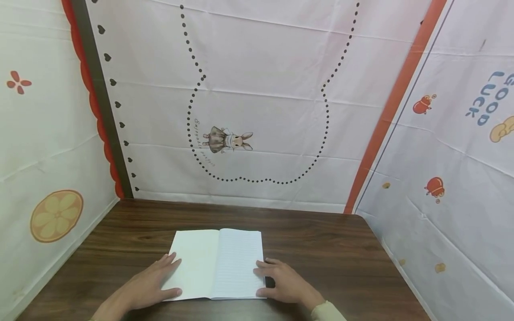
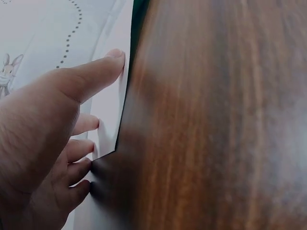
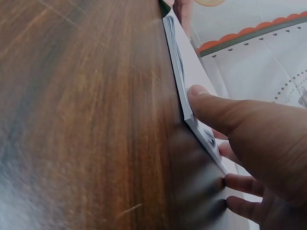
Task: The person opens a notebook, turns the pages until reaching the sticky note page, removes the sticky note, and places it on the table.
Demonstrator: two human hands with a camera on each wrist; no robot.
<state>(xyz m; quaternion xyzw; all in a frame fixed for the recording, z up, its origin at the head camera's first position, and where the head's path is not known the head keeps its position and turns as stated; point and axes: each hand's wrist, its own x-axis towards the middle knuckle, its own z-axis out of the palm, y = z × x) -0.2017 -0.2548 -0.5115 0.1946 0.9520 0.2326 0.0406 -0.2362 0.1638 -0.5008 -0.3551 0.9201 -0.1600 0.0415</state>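
Two bare hands, a left hand point(image 1: 150, 283) and a right hand point(image 1: 285, 283), flank an open notebook point(image 1: 237, 263) near the front of a table, its underside hidden against the wood and only a dark green sliver point(image 2: 139, 17) showing past a page edge in the wrist views. The lower frame cuts off both forearms, leaving part of a pale sleeve point(image 1: 327, 311) at the right; some script beside a printed rabbit point(image 1: 226, 140) is too faint to read, and the close views blur much of the wood.

The dark brown, wood-grained table point(image 1: 329, 249) meets creased white printed sheets on three sides: the rabbit and a dotted outline point(image 1: 327, 120) on the back sheet, an orange slice point(image 1: 57, 216) at left, blue "GOOD LUCK" lettering point(image 1: 490, 99) at right.

The hands lie low, with fingers relaxed and spread and thumbs apart, touching the notebook's outer edges rather than gripping it. The left thumb rests on the blank left page, the right thumb on the ruled right page; on each hand, the outer fingertips reach the tabletop.
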